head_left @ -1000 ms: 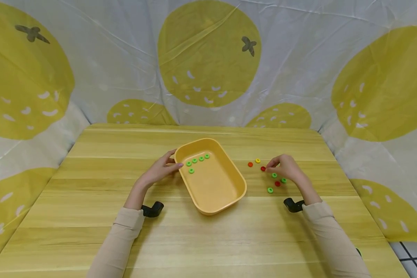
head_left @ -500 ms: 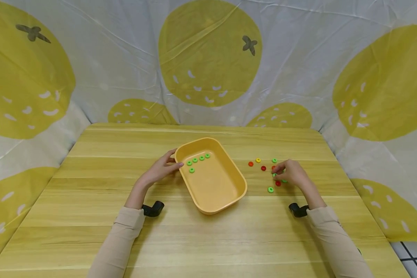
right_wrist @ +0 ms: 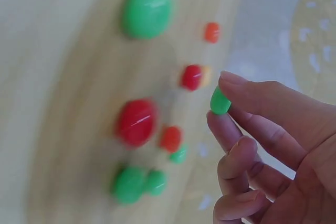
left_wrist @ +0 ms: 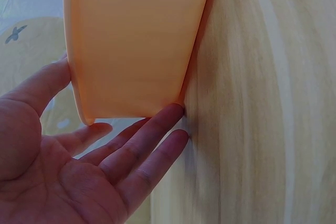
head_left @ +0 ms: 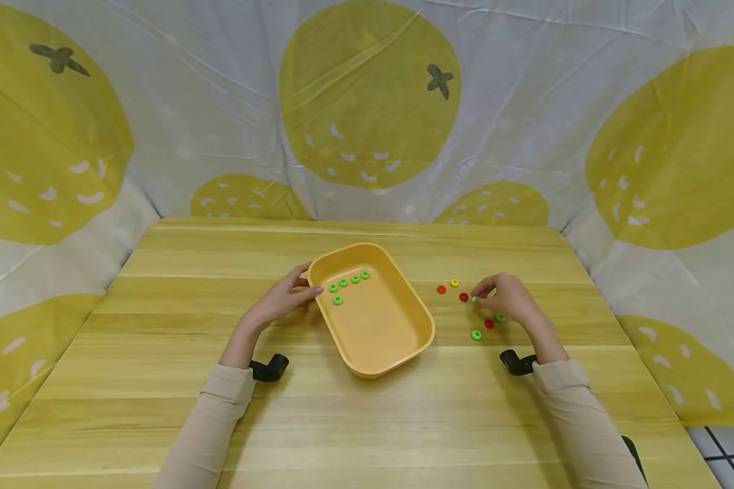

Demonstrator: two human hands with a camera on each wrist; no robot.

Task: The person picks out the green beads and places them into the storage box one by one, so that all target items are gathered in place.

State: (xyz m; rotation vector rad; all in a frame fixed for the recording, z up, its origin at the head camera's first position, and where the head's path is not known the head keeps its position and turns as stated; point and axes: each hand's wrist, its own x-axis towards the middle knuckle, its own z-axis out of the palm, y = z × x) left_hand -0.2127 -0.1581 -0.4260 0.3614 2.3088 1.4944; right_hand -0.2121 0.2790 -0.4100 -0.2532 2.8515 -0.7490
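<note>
In the head view a yellow-orange plastic tray [head_left: 379, 319] lies slantwise on the table. Several green ring-shaped beads [head_left: 338, 300] lie toward its far left end. My left hand [head_left: 284, 295] holds the tray at that end: the thumb [left_wrist: 55, 80] hooks over the rim and the extended fingers touch the outside wall. Between thumb and index fingertip, my right hand [head_left: 508, 297] pinches one green bead [right_wrist: 220, 101], raised off the table. Around and below that hand lie loose beads: red [head_left: 463, 297], orange [head_left: 442, 289], yellow [head_left: 455, 282] and green [head_left: 476, 335]. The hand partly hides this group.
The wooden table [head_left: 367, 428] reaches back to a white cloth [head_left: 514, 122] printed with yellow fruit. Black wrist mounts [head_left: 270, 368] jut inward from both forearms. A dark object with a green edge [head_left: 633, 454] shows beside the right sleeve.
My right hand reached over to a green bead among the loose ones, took it between the fingertips and lifted it slightly leftward. The left hand and tray stay put.
</note>
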